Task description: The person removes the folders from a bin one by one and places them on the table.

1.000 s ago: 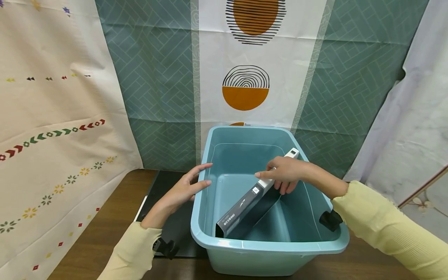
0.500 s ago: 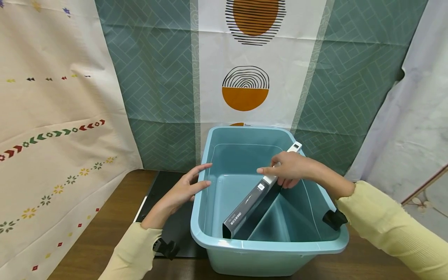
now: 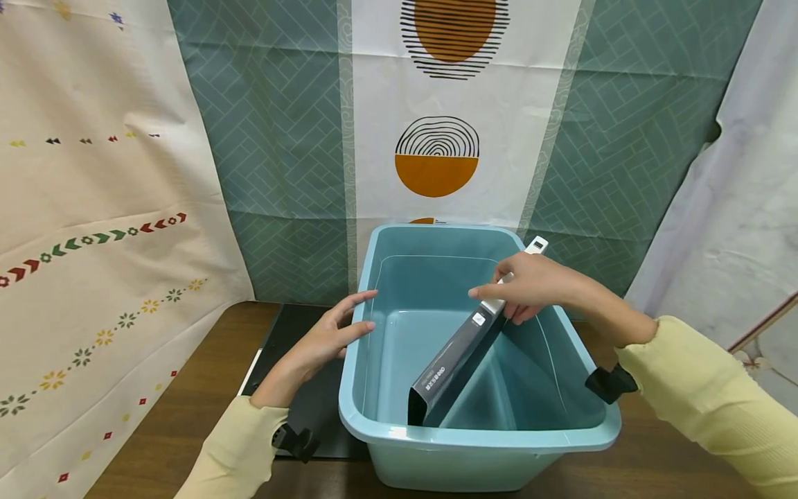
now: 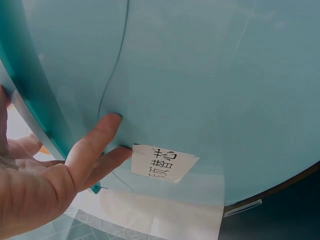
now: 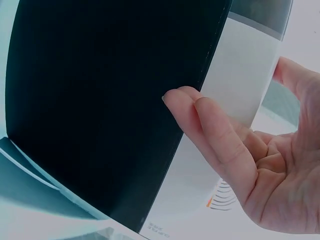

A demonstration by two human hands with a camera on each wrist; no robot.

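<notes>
A light blue plastic tub [image 3: 486, 438] stands in the middle of the head view. Inside it a dark grey and white file binder [image 3: 445, 360] leans at a slant, its lower end close to the front wall. My right hand [image 3: 539, 281] grips the binder by its white spine end; in the right wrist view the fingers [image 5: 220, 135] lie across the black cover [image 5: 95, 100]. At the tub's left rim rests my left hand [image 3: 321, 341], thumb and forefinger reaching over the edge. The left wrist view has straight fingertips [image 4: 107, 132] against the outer wall, beside a handwritten paper label [image 4: 164, 162].
Under and left of the tub lies a black panel [image 3: 324, 416] on a brown wooden table [image 3: 199, 388]. Patterned cloth [image 3: 280, 138] hangs close behind the tub, and more cloth [image 3: 93, 229] drapes down on the left.
My right hand has moved up and to the right with the binder; the binder's lower end has shifted right inside the tub. My left hand has stayed at the rim.
</notes>
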